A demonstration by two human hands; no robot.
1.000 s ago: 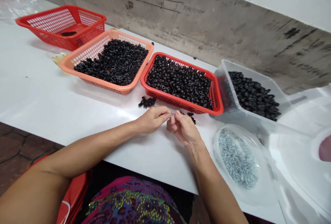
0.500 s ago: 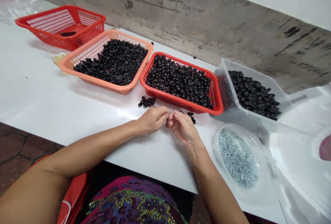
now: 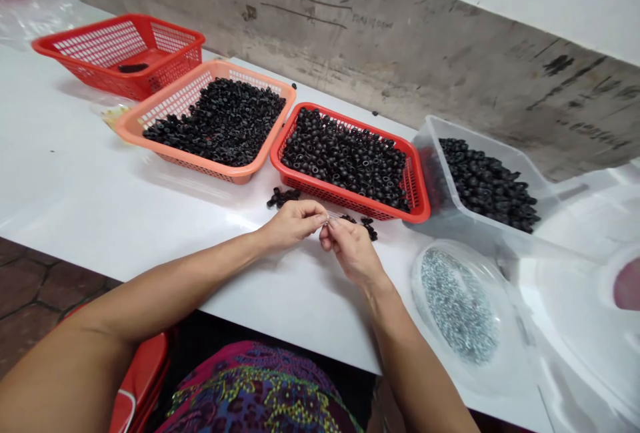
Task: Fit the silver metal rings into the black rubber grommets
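Note:
My left hand (image 3: 294, 226) and my right hand (image 3: 354, 246) meet fingertip to fingertip above the white table (image 3: 280, 293). Both pinch with thumb and forefinger. A tiny shiny bit shows between the tips, too small to name. Just behind my left hand lies a small pile of black ring-like parts (image 3: 282, 197). More black parts (image 3: 369, 227) lie beyond my right hand, partly hidden by it. Behind both hands stands a red basket (image 3: 345, 201) filled with black ring-shaped parts (image 3: 345, 159).
To the left, an orange basket (image 3: 200, 166) holds small black parts; beyond it stands a red basket (image 3: 90, 73). At right are a clear bin (image 3: 457, 209) of black parts and a clear round container (image 3: 420, 286) of small silvery pieces. A wall (image 3: 400, 53) runs behind.
My left fingers have straightened somewhat, and my right fingers have curled in more. A small shiny bit now shows between the fingertips. The baskets stay where they were.

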